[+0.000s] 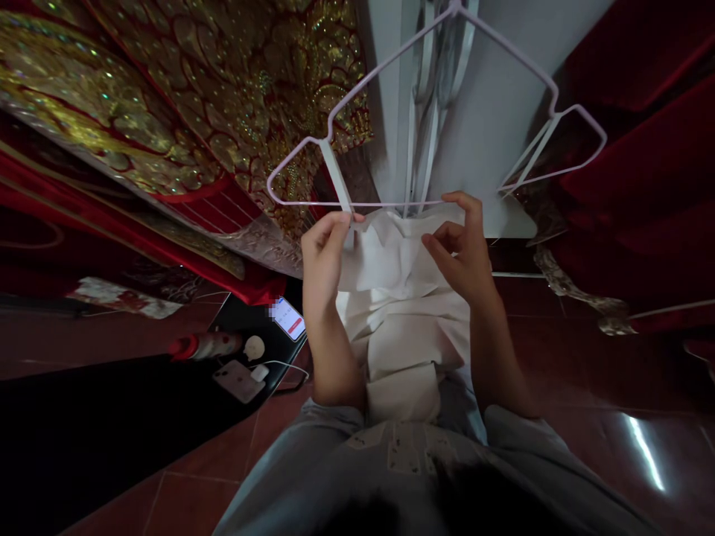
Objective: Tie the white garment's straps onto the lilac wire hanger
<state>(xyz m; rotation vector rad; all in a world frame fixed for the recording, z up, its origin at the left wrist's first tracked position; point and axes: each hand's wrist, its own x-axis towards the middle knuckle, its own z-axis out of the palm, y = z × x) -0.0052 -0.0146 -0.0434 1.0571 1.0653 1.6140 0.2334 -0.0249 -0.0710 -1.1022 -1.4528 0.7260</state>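
- Dark, blurred hair (503, 499) hangs at the bottom edge, nearest the camera, over the person's grey shirt (302, 461).
- White cloth (402, 327) lies in loose folds on the lap, between the forearms, its far end reaching up to the hanger's lower bar.
- Pale pink hanger (391, 205): it stands beyond the cloth, its lower bar just past the hands and its peak at the top edge.
- Left hand (327, 249): thumb and forefinger are pinched together on the lower end of a white strip (336, 171), which runs from the hanger's left notch down across the bar.
- Right hand (461, 253): thumb and forefinger stand apart with a clear gap; the forefinger's tip is at the bar, the thumb over the cloth. Whether the other fingers hold any cloth, I cannot tell.
- Another white strip (539, 149) slants down from the right notch, well apart from both hands.
- Left side: gold-sequinned clothing (268, 74) hangs above a black bench (112, 424), which bears a lit phone (289, 320), a second phone (237, 381), a white cable (290, 365) and a red-capped bottle (206, 345).
- Right side: dark red clothing (642, 134) hangs above reddish floor tiles (581, 432).
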